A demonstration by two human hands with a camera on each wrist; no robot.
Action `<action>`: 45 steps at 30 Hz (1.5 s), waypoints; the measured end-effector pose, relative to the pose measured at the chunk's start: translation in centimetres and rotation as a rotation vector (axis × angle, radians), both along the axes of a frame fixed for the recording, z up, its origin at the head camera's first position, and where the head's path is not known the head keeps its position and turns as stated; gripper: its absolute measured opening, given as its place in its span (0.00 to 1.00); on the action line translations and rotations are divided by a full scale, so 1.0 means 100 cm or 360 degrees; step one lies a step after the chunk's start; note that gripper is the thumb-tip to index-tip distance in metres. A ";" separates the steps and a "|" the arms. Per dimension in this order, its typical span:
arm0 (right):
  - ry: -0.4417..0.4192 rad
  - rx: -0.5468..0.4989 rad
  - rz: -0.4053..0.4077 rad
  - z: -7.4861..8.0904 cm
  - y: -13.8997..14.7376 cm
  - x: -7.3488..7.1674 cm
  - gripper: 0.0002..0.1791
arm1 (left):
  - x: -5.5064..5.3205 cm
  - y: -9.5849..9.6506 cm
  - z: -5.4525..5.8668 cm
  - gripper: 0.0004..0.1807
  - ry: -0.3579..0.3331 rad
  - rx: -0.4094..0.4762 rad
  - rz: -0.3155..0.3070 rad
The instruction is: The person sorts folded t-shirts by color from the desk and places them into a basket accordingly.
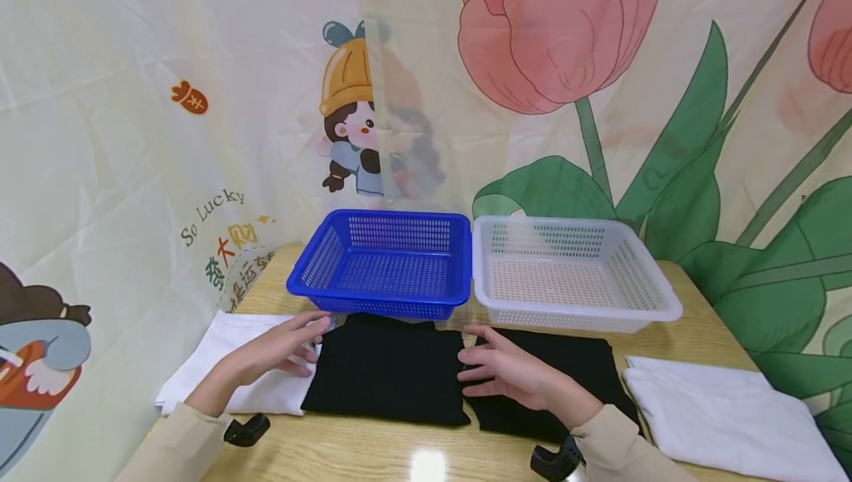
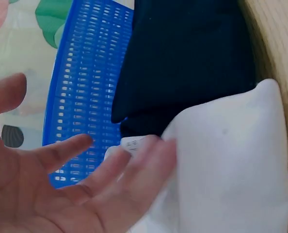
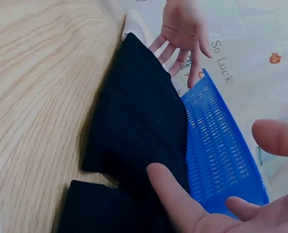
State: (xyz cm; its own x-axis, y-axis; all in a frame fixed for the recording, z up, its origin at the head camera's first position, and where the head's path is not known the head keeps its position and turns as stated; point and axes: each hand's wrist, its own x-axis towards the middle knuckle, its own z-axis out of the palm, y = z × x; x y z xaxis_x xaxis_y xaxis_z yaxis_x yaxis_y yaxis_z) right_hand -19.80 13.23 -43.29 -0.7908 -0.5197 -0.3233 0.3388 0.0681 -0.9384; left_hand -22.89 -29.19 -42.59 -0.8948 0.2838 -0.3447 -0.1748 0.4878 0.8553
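Four folded garments would be too exact to name by kind; they look like folded cloth in a row. My left hand [image 1: 282, 349], fingers spread and relaxed, hovers over the white folded cloth [image 1: 266, 393] at the left, near the left side of a black folded cloth [image 1: 393, 371]. My right hand [image 1: 509, 371] hovers with loosely spread fingers over a second black folded cloth [image 1: 579, 356], close to the first one's right edge. Neither hand holds anything. A small label [image 2: 134, 143] shows beside the white cloth in the left wrist view.
Behind the cloths stand a blue plastic basket [image 1: 319, 293] and a white plastic basket [image 1: 572, 313], side by side. Another white folded cloth [image 1: 725, 415] lies at the right. A printed curtain [image 1: 266, 60] hangs behind the wooden table [image 1: 346, 452].
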 end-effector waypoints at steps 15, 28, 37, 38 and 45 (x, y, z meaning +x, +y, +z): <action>-0.0039 0.0235 -0.0043 -0.004 -0.001 -0.010 0.48 | -0.008 -0.004 -0.004 0.44 -0.0131 -0.0019 -0.0175; -0.0158 -0.0151 -0.0002 -0.023 -0.024 -0.012 0.47 | -0.012 0.009 -0.021 0.48 -0.0177 0.0218 -0.0294; 0.0000 -0.0095 -0.0107 -0.039 -0.042 -0.006 0.44 | -0.008 0.012 -0.038 0.45 -0.0158 0.0356 -0.0321; 0.0027 -0.0080 -0.0107 -0.041 -0.044 -0.006 0.44 | -0.007 0.012 -0.039 0.45 -0.0151 0.0337 -0.0318; 0.0211 -0.0053 -0.0109 -0.050 -0.048 -0.007 0.44 | -0.002 0.011 -0.038 0.48 -0.0086 0.0293 -0.0357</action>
